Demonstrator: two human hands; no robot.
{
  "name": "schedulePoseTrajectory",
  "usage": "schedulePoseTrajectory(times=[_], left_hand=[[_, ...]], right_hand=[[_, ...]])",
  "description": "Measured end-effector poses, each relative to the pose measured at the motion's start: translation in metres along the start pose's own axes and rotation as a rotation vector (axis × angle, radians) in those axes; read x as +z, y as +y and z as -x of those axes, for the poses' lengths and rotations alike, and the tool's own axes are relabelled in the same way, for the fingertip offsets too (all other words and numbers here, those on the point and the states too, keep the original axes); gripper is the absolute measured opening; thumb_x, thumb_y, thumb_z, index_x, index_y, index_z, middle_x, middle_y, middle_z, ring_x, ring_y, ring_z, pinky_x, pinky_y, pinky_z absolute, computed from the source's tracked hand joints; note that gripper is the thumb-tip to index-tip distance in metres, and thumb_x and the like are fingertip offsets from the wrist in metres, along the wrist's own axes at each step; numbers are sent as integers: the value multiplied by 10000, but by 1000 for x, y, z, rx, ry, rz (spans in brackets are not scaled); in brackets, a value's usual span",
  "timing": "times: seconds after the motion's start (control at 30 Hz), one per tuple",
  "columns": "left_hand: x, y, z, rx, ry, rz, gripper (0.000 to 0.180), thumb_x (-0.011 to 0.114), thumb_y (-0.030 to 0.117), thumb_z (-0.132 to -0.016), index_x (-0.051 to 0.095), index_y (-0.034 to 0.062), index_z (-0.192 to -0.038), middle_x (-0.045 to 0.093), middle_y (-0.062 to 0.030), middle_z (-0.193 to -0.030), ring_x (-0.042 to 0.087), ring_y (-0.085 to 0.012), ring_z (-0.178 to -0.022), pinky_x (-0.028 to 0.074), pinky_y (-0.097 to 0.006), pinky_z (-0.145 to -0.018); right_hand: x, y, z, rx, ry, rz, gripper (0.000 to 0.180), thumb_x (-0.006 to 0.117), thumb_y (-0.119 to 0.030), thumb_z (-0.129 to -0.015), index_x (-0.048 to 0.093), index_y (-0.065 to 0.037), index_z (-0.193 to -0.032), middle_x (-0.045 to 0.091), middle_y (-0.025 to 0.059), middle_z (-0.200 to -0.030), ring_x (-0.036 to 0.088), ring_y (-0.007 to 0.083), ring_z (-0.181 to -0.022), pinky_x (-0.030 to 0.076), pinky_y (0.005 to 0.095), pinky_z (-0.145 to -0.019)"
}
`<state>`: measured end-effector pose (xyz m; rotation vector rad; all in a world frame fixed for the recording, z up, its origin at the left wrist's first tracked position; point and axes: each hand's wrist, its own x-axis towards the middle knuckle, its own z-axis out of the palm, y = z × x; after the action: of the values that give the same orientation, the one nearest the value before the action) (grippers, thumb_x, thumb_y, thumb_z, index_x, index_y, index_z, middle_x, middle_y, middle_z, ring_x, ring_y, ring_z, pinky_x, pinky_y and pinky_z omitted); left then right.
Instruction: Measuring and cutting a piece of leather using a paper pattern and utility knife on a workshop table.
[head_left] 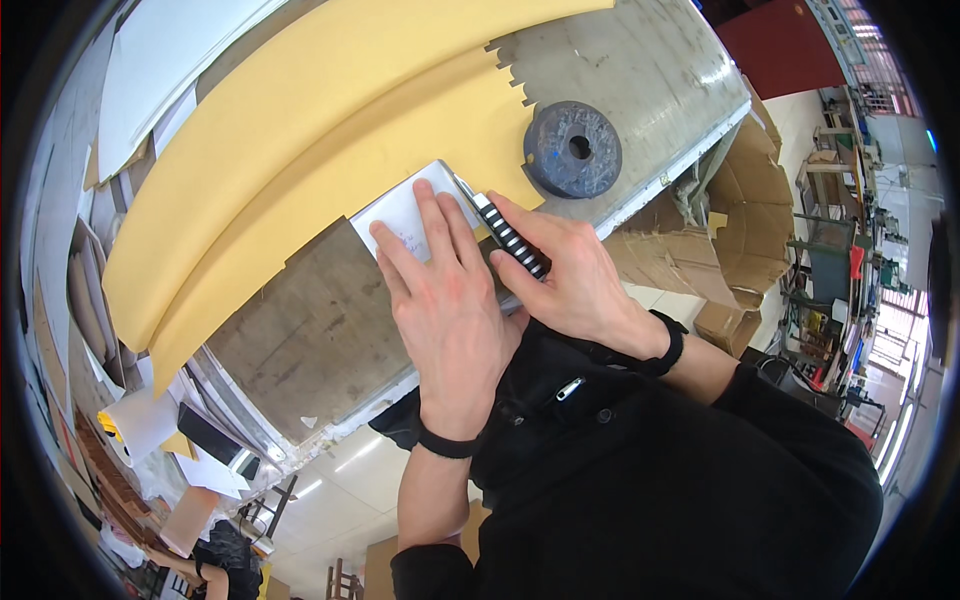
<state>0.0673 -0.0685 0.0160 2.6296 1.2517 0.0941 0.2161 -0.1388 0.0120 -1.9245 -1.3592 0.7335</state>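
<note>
Big grey table (330, 330) under curved yellow sheets (330, 110). Round dark weight (572, 150) resting beside their jagged edge. Left hand (445, 305) flat, fingers spread, pressing white template (405, 215) onto sheet. Right hand (570, 280) closed around striped knife (510, 238), blade against template's edge.
</note>
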Motion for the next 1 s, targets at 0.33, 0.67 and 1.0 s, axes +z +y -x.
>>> schedulePoseTrajectory(times=[0.33,0.67,1.0], left_hand=[[2,-1,0,5,8,-5,1144,991,401,-726,566,-61,-1683,463,-233,-1833,527,-661,-1525,508,-622,-1296],[3,1,0,-1,9,-45,1197,1010,434,-699,565,-54,-1697,469,-218,-1834,534,-641,-1530,517,-608,-1293],[3,0,1,3,10,-71,1210,1007,429,-689,558,-63,-1699,478,-220,-1827,541,-640,-1516,518,-605,-1295]], right_hand=[[0,-7,-4,-16,-5,-7,588,777,-86,-1004,663,136,-1537,741,297,-945,720,475,-788,548,537,-711],[-5,-15,1,24,-11,-28,556,781,-56,-982,694,149,-1492,734,314,-921,726,489,-791,547,533,-700],[-10,-18,11,66,-43,-39,570,779,-47,-980,689,134,-1513,738,310,-928,725,485,-790,553,529,-706]])
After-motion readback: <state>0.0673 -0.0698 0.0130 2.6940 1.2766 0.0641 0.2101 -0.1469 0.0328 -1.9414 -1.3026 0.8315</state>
